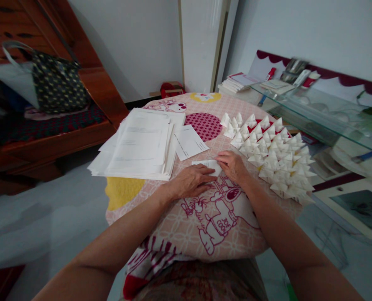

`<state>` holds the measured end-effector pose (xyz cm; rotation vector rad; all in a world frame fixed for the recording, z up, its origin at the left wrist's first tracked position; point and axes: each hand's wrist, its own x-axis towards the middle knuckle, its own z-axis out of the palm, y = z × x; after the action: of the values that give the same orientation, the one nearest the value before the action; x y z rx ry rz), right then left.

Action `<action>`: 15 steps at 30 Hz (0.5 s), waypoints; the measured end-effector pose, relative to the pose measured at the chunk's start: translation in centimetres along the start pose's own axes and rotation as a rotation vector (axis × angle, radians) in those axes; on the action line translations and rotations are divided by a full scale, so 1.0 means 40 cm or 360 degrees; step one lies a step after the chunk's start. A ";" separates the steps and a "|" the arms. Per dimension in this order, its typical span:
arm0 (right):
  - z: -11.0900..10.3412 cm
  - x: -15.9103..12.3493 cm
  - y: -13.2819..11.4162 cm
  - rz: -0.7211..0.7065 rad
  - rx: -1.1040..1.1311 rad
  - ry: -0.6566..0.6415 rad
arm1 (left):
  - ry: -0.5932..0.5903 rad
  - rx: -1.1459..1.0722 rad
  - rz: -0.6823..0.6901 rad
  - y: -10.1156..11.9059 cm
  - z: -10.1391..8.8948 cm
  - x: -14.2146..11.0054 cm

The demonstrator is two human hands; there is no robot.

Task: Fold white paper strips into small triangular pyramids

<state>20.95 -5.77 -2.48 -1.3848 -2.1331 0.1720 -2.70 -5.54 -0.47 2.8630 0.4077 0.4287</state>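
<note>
On the cloth-covered desk (179, 234), the left hand (190, 180) lies with its fingers over a small folded paper (211, 165), and the right hand (233, 167) touches that paper's right end. Just beyond it lies a loose printed sheet (191, 142), with a stack of printed paper (138, 144) to its left. Rows of pointed folded-paper pieces (272, 154) stand to the right, near a glass shelf (311, 115) bearing a red-capped tube (271, 73).

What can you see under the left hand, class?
Part of a small white paper shows at the fingers of the left hand, with patterned cloth around. What the palm covers cannot be seen.
</note>
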 end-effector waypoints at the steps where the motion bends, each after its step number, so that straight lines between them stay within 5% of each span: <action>1: -0.001 0.000 0.000 0.0001 0.0020 0.0009 | 0.0000 -0.0002 -0.0006 0.001 0.000 0.000; 15: -0.004 0.020 -0.015 -0.0025 0.0065 0.0066 | 0.0010 -0.0093 -0.0041 -0.001 0.009 -0.005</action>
<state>20.34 -5.38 -1.79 -1.3363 -2.0943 0.1783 -2.80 -5.63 -0.87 2.7978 0.4255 0.4376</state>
